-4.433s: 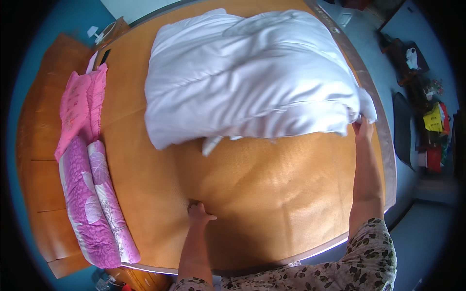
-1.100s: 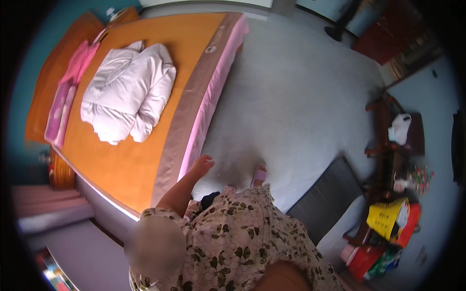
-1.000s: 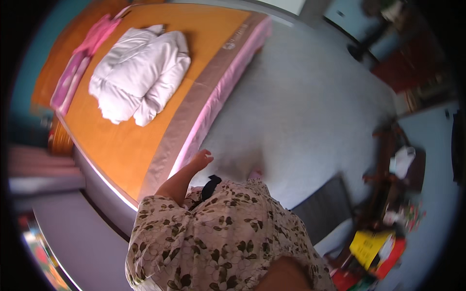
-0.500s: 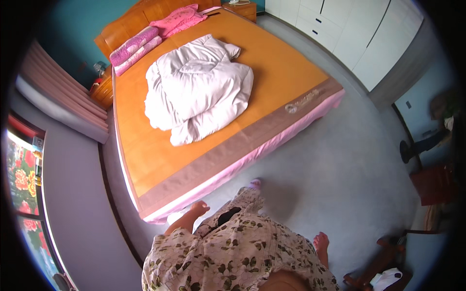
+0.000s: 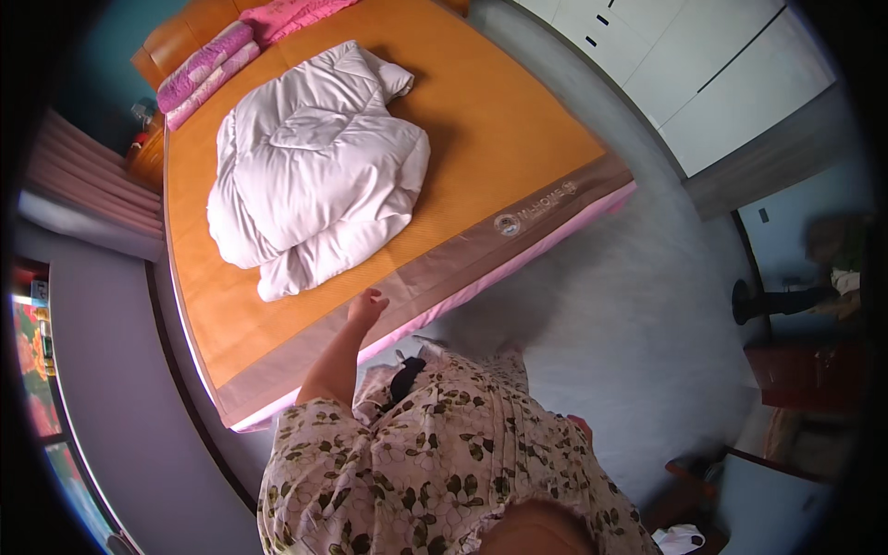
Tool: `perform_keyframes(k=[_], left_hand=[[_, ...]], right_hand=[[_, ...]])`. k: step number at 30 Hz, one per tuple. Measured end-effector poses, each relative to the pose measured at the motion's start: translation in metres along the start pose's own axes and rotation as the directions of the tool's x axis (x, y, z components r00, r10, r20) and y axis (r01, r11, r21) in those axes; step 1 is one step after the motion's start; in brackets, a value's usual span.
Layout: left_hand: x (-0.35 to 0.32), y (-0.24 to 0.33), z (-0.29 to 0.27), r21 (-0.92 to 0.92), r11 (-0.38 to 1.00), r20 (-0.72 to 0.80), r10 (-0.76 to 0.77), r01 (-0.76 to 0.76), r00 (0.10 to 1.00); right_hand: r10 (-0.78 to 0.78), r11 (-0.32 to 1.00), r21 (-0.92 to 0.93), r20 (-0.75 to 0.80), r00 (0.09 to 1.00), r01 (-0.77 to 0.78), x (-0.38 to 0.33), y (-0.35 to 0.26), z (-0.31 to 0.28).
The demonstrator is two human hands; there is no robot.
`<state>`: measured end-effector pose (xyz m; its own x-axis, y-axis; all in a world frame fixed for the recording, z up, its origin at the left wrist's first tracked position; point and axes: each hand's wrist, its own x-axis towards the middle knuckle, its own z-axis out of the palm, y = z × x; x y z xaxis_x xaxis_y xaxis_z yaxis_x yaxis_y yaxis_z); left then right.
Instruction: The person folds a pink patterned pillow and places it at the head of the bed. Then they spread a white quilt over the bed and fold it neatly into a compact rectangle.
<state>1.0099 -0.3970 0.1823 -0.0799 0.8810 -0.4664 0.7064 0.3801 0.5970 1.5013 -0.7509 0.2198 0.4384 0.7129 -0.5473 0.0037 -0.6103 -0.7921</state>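
My left hand [image 5: 368, 305] is stretched forward over the brown border at the foot of the bed [image 5: 518, 111]. It holds nothing, and its loosely bent fingers are apart. A puffy white quilt [image 5: 319, 157], folded in a loose heap, lies on the bed's orange mat just beyond that hand. Low at my right side, my right hand [image 5: 581, 425] shows only in part beside my floral clothing; its fingers are hidden.
Rolled purple-and-white bedding [image 5: 208, 69] and a pink pillow [image 5: 287, 17] lie by the wooden headboard [image 5: 180, 37]. White cabinets [image 5: 684, 74] line the right wall. A dark red box [image 5: 805, 375] stands at far right. Pink curtains [image 5: 92, 176] hang at left.
I have come closer to the foot of the bed. My left hand has risen forward over its edge, while my right hand has drawn back beside my body. The quilt keeps its shape.
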Motion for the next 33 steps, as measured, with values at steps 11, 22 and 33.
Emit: perform_keyframes(k=[11,22,33], left_hand=[[0.069,0.152,0.040,0.100,0.994,-0.301,-0.012,0.044,0.953],[0.154,0.287,-0.021,0.196,0.957,-0.674,-0.027,0.213,0.738],[0.280,0.296,-0.017,0.919,0.004,0.385,0.203,-0.394,0.900]], right_hand=[[0.081,0.946,-0.323,0.131,0.988,-0.035,0.153,-0.006,-0.149],[0.257,0.961,0.115,-0.019,0.966,-0.253,0.334,-0.170,-0.181],[0.161,0.979,-0.166,0.258,0.952,-0.121,0.394,-0.179,-0.193]])
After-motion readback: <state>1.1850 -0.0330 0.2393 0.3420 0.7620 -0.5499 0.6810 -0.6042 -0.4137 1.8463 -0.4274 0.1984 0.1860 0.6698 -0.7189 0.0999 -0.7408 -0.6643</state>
